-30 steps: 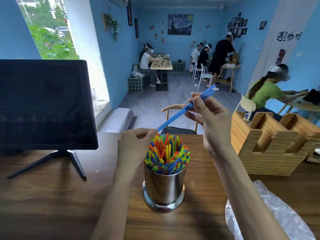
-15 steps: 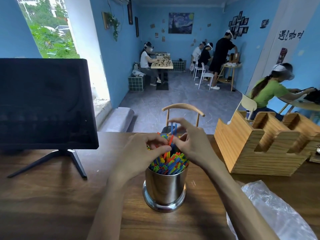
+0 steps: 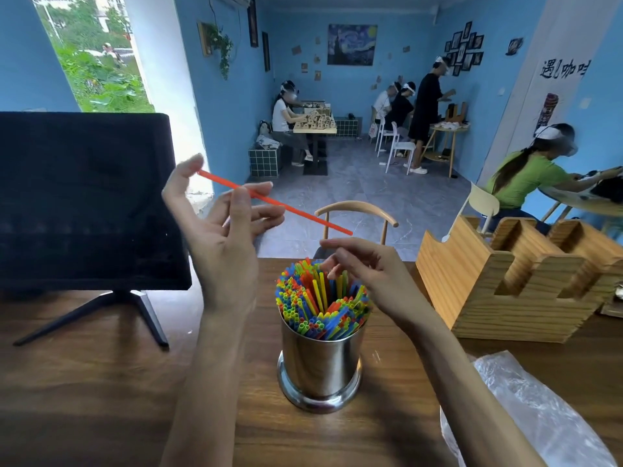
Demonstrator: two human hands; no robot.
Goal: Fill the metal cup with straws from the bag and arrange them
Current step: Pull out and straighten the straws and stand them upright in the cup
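Straws (image 3: 322, 299) in many colours pack the metal cup (image 3: 322, 360), which stands upright on the wooden counter (image 3: 101, 382) between my forearms, in the same spot as half a second ago. What has changed is up above it. Half a second ago both my hands were bunched together over the cup's mouth, working among the straw tops; now my left hand (image 3: 219, 237) has lifted up and to the left, in front of the dark monitor (image 3: 84, 200), and it carries a single red straw (image 3: 274, 202). I pinch that straw between thumb and fingers (image 3: 261, 188) near its middle, so it slants from upper left down toward the right, its low end hanging just above my right hand (image 3: 367, 267) without touching it. My right hand stays low at the cup's far rim, fingers loosely curled and tips resting among the straw tops; I cannot tell whether it is actually gripping any of them. The clear plastic bag (image 3: 539, 416) lies flat on the counter at my right, beside the wooden organiser (image 3: 505, 281).
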